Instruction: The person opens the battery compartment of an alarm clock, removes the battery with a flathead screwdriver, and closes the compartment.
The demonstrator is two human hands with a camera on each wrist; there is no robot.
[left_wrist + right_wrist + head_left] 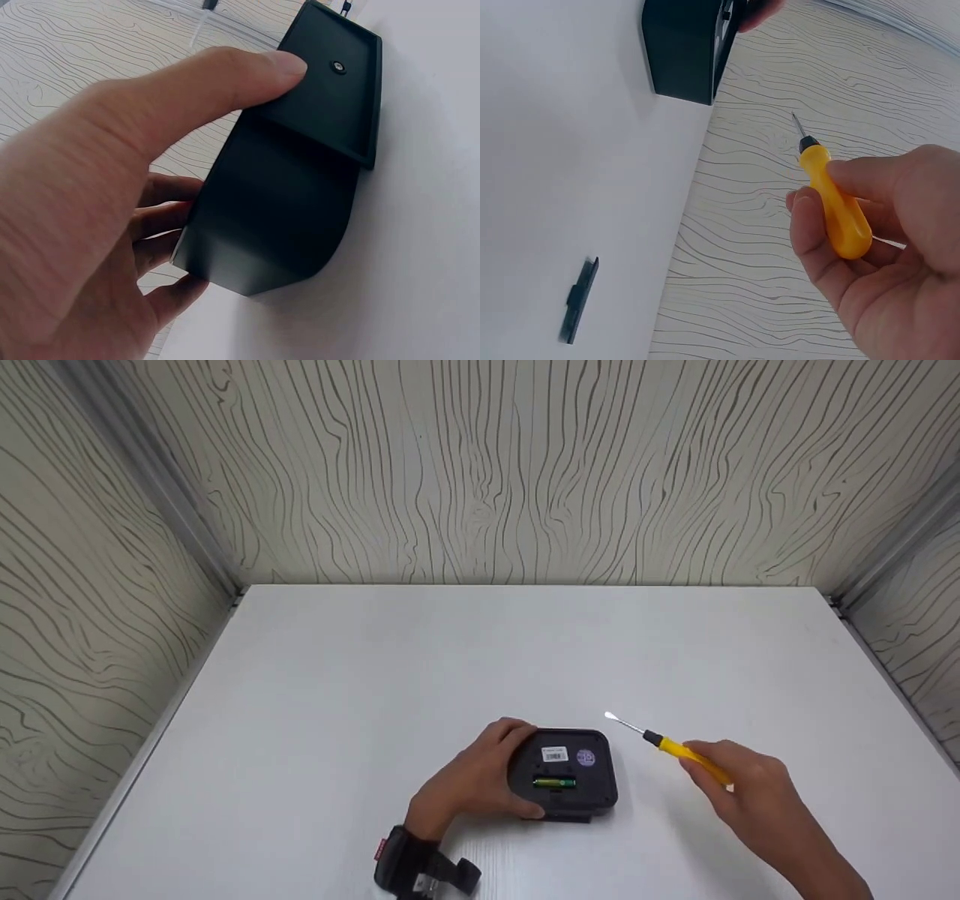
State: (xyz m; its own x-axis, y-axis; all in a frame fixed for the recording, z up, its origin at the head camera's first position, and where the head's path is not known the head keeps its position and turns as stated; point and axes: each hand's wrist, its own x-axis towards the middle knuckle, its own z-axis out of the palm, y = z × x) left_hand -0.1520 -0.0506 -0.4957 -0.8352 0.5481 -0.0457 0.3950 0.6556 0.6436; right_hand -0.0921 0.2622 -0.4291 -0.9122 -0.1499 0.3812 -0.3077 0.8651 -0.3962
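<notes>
A black plastic device [559, 793] with rounded corners lies on the table, its back facing up. One green AA- or AAA-type battery [554, 783] sits in the uncovered slot, below a white barcode label and a round purple sticker. My left hand [480, 776] grips the device's left end, thumb on the near edge and fingers round the far side. A screw [338, 67] shows in the near-side panel in the left wrist view. Right of the device, my right hand [757, 784] holds a yellow-handled screwdriver [679, 748] by its handle; the tip is in the air, apart from the device.
A small thin black plastic strip [580, 300], like a battery cover, lies on the table in the right wrist view. The white tabletop [337, 675] reaches back to walls [480, 472] with a wood-grain pattern. My left wrist wears a black camera strap [409, 862].
</notes>
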